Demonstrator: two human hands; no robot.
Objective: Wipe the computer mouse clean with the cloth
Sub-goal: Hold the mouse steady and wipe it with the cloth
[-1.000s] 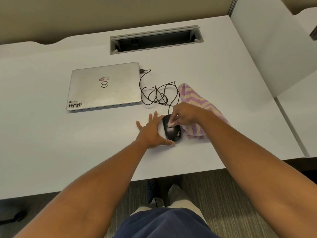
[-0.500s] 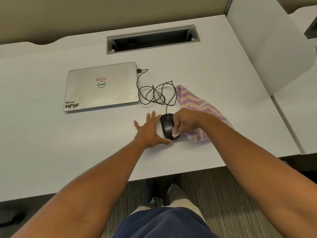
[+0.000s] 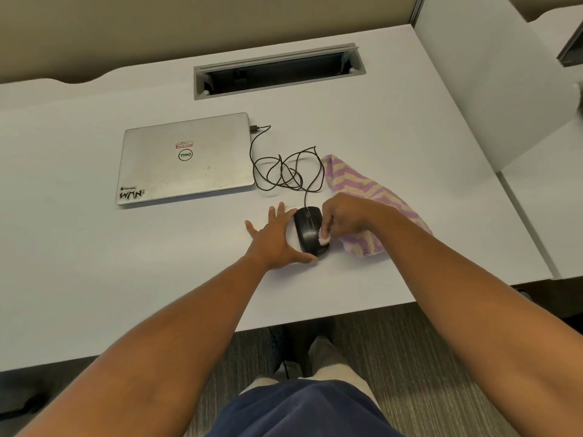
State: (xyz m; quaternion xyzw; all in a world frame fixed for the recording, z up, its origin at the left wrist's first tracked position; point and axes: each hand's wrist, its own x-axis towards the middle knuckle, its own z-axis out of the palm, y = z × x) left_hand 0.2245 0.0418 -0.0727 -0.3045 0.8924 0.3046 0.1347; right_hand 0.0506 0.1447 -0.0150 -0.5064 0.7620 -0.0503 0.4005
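Observation:
A black wired computer mouse (image 3: pixel 306 228) lies on the white desk (image 3: pixel 94 263) near its front edge. My left hand (image 3: pixel 274 236) rests flat against the mouse's left side, fingers spread, thumb along its near end. My right hand (image 3: pixel 342 217) pinches a bunched corner of the purple and cream striped cloth (image 3: pixel 366 190) and presses it on the right rear of the mouse. The remainder of the cloth trails away to the right under my forearm.
The mouse cable (image 3: pixel 284 171) lies in loose loops behind the mouse and plugs into a closed silver laptop (image 3: pixel 186 159). A grey cable slot (image 3: pixel 277 70) is set into the desk at the back. A white divider panel (image 3: pixel 492 83) stands on the right.
My right hand has dragged the cloth corner from the front of the mouse back toward its near right side. My left hand has stayed against the mouse.

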